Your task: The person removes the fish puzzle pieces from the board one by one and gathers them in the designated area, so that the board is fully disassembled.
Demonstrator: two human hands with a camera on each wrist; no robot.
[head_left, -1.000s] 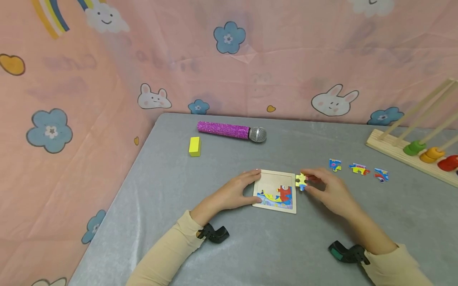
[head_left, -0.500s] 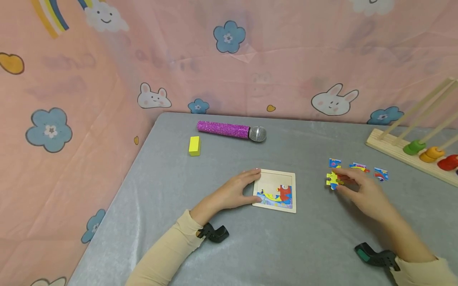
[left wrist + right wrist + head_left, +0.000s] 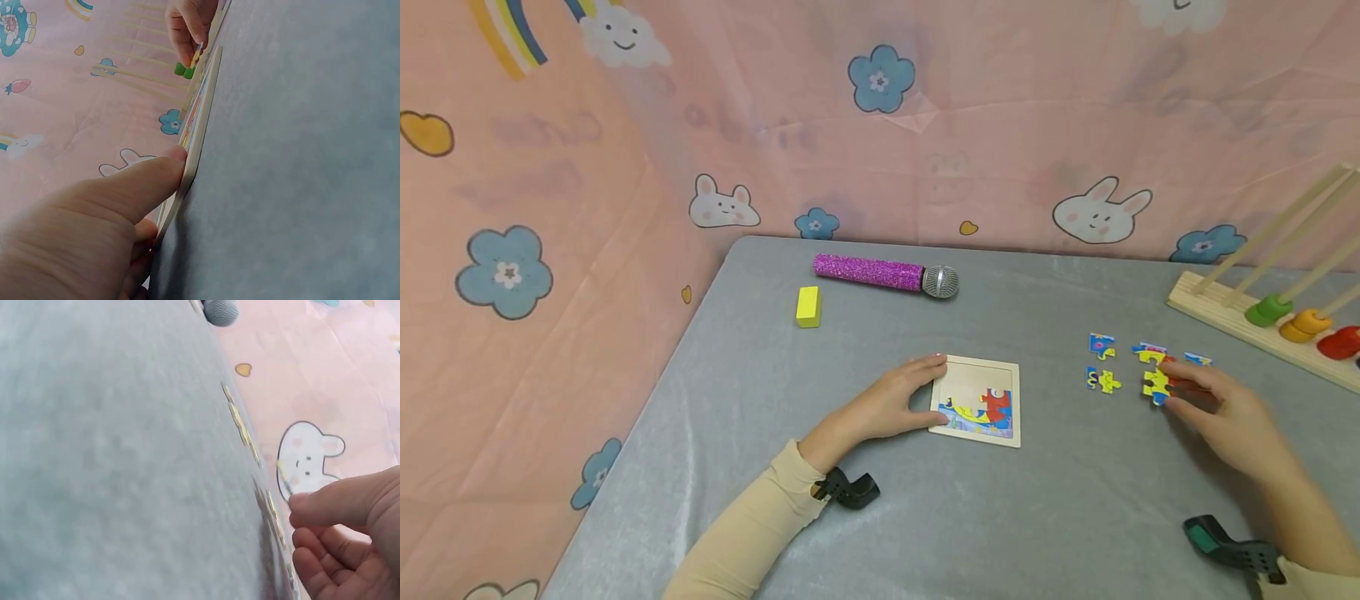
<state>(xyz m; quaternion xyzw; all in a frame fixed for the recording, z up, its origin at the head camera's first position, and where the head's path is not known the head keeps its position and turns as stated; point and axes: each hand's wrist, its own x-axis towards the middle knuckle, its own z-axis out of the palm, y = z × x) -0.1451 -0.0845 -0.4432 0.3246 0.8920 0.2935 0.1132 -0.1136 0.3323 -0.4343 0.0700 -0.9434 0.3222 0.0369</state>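
Observation:
My left hand [image 3: 891, 404] holds a square wooden puzzle tray [image 3: 1015, 400] by its left side, thumb near the front corner and fingers at the back corner. The left wrist view shows the thumb [image 3: 150, 181] along the tray's rim. Part of a colourful picture fills the tray's lower half; bare wood shows above. Over on the right, my right hand [image 3: 1240, 417] pinches a yellow puzzle piece [image 3: 1156, 387] with blue on it, between thumb and fingers. Close by lie loose pieces: a blue-yellow one [image 3: 1103, 381], another [image 3: 1102, 345], and a yellow-red one [image 3: 1148, 353]. One more [image 3: 1198, 359] is partly hidden by the hand.
A purple glitter microphone [image 3: 880, 273] lies at the back of the grey table [image 3: 925, 517]. Left of it, nearer me, is a yellow block [image 3: 808, 307]. A wooden peg rack [image 3: 1247, 333] with coloured beads stands at the right. A pink printed cloth [image 3: 1000, 125] hangs behind.
My right hand has moved right with the yellow piece, from beside the tray to the loose pieces. A blue-yellow piece, earlier covered, now shows on the table. The left hand has stayed put.

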